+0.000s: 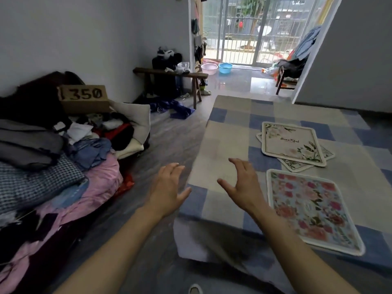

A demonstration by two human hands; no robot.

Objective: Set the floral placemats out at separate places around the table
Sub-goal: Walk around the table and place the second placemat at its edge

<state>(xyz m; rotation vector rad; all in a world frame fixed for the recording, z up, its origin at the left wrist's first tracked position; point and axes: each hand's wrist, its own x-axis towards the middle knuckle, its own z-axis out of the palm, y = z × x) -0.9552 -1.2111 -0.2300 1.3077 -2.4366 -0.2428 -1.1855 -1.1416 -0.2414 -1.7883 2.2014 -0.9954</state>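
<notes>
Head view: cardboard box (84,98), contents perhaps clothes.

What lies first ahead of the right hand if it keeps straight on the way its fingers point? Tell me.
The right hand points up and slightly left over the checked tablecloth; bare cloth is all it would likely meet. The stacked placemats sit off to its right, though depth is unclear.
</notes>
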